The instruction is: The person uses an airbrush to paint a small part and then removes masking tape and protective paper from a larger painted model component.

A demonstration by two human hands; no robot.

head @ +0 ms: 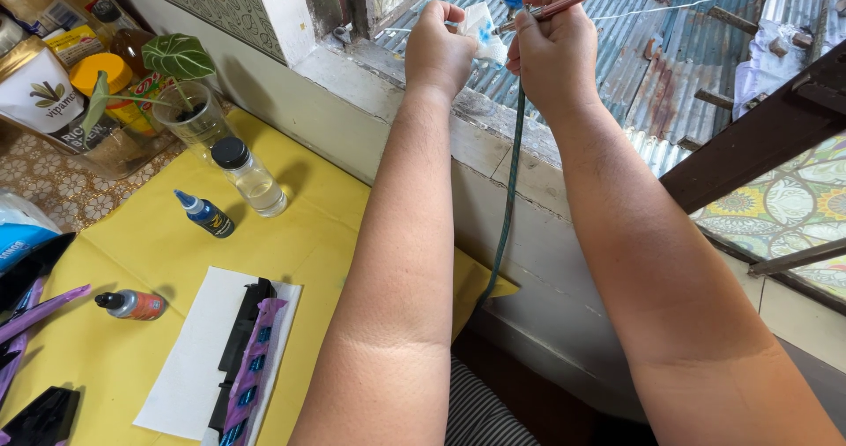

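Note:
Both my arms reach out over the window sill. My right hand [553, 51] grips a slim metal airbrush [551, 9], its teal hose [508, 199] hanging down past the sill. Close beside it, my left hand [438, 48] is closed on a crumpled white tissue stained blue [484, 30], held against the airbrush tip. Behind the hands lies a corrugated metal roof [634, 67].
A yellow-covered table [291, 226] at left carries a clear bottle with a black cap [248, 177], two small paint bottles [204, 214] [132, 305], a white sheet with purple and black parts [238, 358], a glass with a leafy cutting [189, 102] and jars [53, 93].

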